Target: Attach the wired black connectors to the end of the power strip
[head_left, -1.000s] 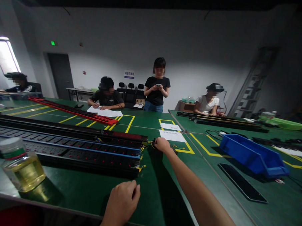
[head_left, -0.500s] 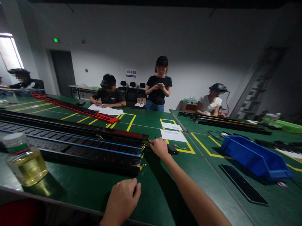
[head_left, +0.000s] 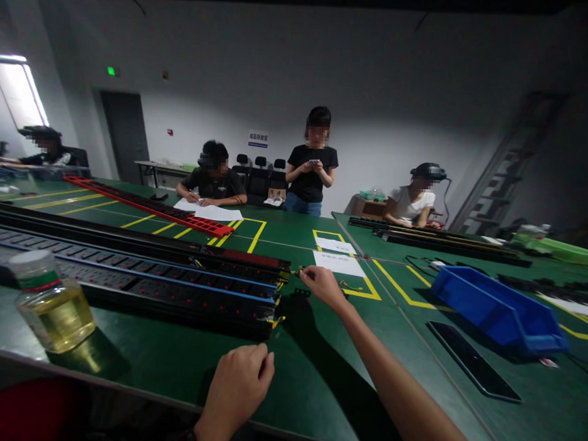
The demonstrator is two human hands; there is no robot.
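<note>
Your right hand (head_left: 323,283) pinches a small yellow wire (head_left: 297,271) at the power strips' (head_left: 208,285) end, mid-desk, wiring seemingly unfinished, while your left hand (head_left: 238,390) rests clenched, empty, near the desk's front edge.

Long power strips (head_left: 174,277) lie side by side across the left of the table (head_left: 316,384). A bottle (head_left: 51,301) stands in front of them at the left. Right of their ends lie paper sheets (head_left: 338,263); farther right sits a bin (head_left: 495,310), a flat panel (head_left: 473,361) before it.
</note>
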